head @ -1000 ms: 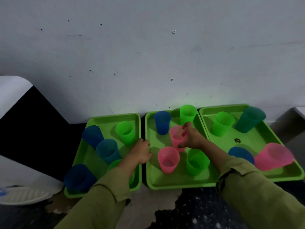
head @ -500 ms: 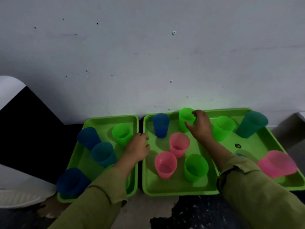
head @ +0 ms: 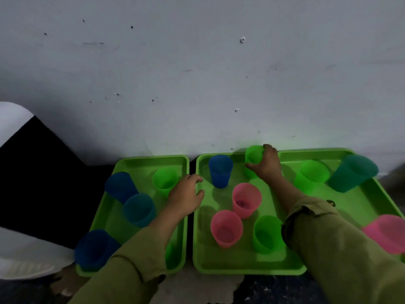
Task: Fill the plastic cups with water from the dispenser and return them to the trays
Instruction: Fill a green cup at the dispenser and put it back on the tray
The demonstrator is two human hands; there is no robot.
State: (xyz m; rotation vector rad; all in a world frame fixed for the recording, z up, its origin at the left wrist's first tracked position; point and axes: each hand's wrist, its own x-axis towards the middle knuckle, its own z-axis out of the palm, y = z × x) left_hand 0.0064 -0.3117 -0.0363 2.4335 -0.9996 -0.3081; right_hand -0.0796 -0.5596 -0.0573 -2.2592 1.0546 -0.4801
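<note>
Three green trays lie side by side against the wall: the left tray [head: 140, 163], the middle tray [head: 245, 265] and the right tray [head: 359, 207]. My right hand [head: 266, 166] grips a green cup [head: 253, 153] at the far right corner of the middle tray. That tray also carries a blue cup [head: 220, 171], two pink cups [head: 246, 200] [head: 226, 229] and another green cup [head: 266, 234]. My left hand [head: 186, 194] rests with loosely curled fingers on the seam between the left and middle trays, holding nothing.
The left tray carries blue cups [head: 120, 186] [head: 94, 249], a teal cup [head: 139, 209] and a green cup [head: 165, 181]. On the right tray stand a green cup [head: 311, 175], a dark teal cup [head: 351, 172] and a pink cup [head: 385, 232]. A white object [head: 24, 260] sits at the left.
My right hand let go of the pink cup, moved back toward the wall and closed round the far green cup. My left hand stayed at the tray seam.
</note>
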